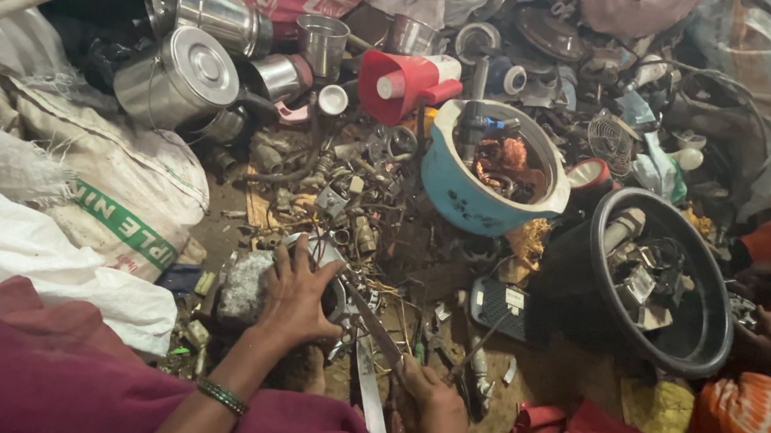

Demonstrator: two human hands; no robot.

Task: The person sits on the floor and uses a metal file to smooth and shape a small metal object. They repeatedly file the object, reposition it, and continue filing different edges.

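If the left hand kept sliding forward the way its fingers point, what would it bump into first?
The left hand points up the picture, so it would most likely first meet the loose heap of small metal scrap just ahead, well before the steel canisters. Depth is hard to judge.
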